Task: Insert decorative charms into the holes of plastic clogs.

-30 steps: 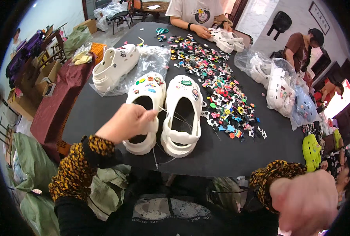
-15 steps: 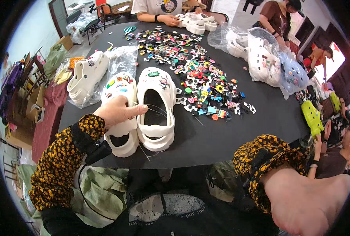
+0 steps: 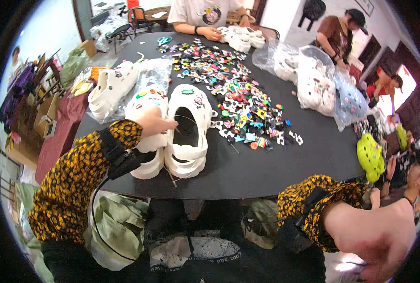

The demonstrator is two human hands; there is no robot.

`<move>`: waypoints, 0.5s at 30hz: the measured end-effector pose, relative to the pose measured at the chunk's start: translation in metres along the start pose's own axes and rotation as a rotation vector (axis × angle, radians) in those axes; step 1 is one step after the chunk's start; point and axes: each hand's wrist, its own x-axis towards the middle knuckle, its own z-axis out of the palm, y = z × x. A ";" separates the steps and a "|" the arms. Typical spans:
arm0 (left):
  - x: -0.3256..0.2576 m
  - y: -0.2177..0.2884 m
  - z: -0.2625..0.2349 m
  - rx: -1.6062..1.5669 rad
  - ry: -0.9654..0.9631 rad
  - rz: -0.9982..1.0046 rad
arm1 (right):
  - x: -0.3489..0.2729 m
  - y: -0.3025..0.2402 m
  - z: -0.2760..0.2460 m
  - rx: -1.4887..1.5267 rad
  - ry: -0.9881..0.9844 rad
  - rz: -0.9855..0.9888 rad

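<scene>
Two white clogs stand side by side near the table's front edge, the left clog (image 3: 146,170) and the right clog (image 3: 187,165), both with colourful charms on their uppers. Over the left clog reaches my left hand (image 3: 153,121), its thumb and finger closed by the gap between the shoes. A thin clear tie (image 3: 187,117) loops from the fingertips across the right clog's opening. Off the table at the lower right is my right hand (image 3: 372,233), its back toward me and its fingers hidden, so what it holds, if anything, cannot be seen.
A heap of small colourful shoe charms (image 3: 245,99) covers the table's middle. Another white clog (image 3: 111,89) lies at left on clear plastic. Bagged clogs (image 3: 316,85) stand at right, near a lime-green clog (image 3: 370,158). Across the table a person's hand (image 3: 210,33) touches white clogs.
My left thumb, stretched over the right clog before, now closes against the fingers. My right hand has turned slightly and dropped lower. The whole view has shifted a little.
</scene>
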 end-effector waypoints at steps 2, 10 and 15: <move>-0.003 0.001 0.001 0.026 0.054 0.081 | 0.002 -0.004 -0.011 -0.164 -0.219 -0.550; 0.012 -0.007 0.008 0.353 0.219 0.142 | 0.015 0.001 -0.028 -0.700 -0.062 -0.304; 0.011 -0.040 -0.022 0.284 0.171 0.221 | 0.031 0.005 -0.037 -0.909 -0.125 0.039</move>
